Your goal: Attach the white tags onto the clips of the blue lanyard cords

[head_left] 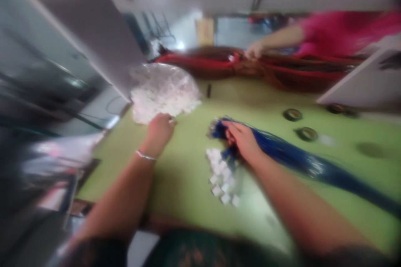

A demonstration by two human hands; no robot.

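Observation:
My left hand (161,133) is closed at the front edge of a clear plastic bag (166,87) full of small white pieces that look like connector housings. A tiny pale spot shows at its fingertips, too blurred to name. My right hand (244,139) is closed on the blue wires (282,148) near their left end, where small metallic tips bunch together. The bundle runs from there to the right edge of the view. Just below the right hand lies a cluster of white connector housings (224,179), with blue wires reaching into the upper ones.
Two dark tape rolls (293,114) (307,134) lie on the green tabletop (181,183) at the right. Across the table, a co-worker's hand (255,50) touches a long red and brown wire bundle (206,64). Pale upright panels (94,29) stand at the left and right.

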